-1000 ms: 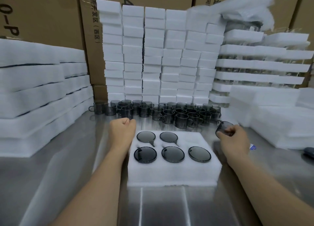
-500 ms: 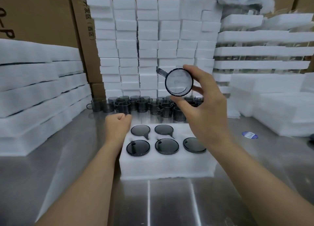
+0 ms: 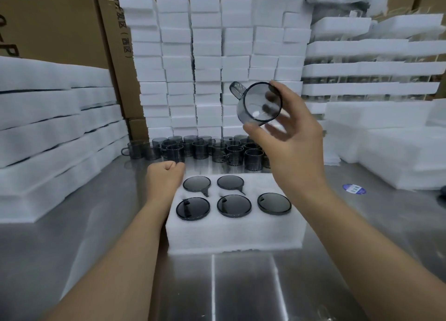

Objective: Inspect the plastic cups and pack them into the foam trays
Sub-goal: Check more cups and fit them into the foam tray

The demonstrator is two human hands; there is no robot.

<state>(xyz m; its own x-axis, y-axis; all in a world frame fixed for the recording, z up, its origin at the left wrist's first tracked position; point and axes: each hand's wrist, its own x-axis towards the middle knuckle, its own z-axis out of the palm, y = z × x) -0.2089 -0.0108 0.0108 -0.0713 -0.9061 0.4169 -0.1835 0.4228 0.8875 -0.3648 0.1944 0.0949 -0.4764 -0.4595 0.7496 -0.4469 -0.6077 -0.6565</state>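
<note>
Head view: right hand (image 3: 289,151) raised above the table, gripping one smoke-grey translucent plastic cup (image 3: 259,103) across its round wall, thumb underneath, fingers behind and showing dark through the plastic; the mouth is turned toward the camera, small loop handle up and to the left. Left hand (image 3: 164,178) curled into a fist with nothing seen in it, resting on the brushed steel table (image 3: 241,284) at the back left corner of the white rectangular foam tray (image 3: 231,233). Tray holds five cups sunk in round pockets, dark circular faces about level with the fuzzy foam top; the back right corner lies partly behind the wrist, so a pocket there cannot be made out. Loose cluster of matching grey cups (image 3: 205,149) stands upright just beyond the tray. Judgement: cup light, thin-walled, stiff but liable to scuff or flex if squeezed; glossy, so slippery. Hold lightly across the wall or by the handle. Foam looks soft and fibrous, should yield and grip. Stacked white foam blocks (image 3: 205,55) and brown cardboard cartons (image 3: 48,18) behind
</note>
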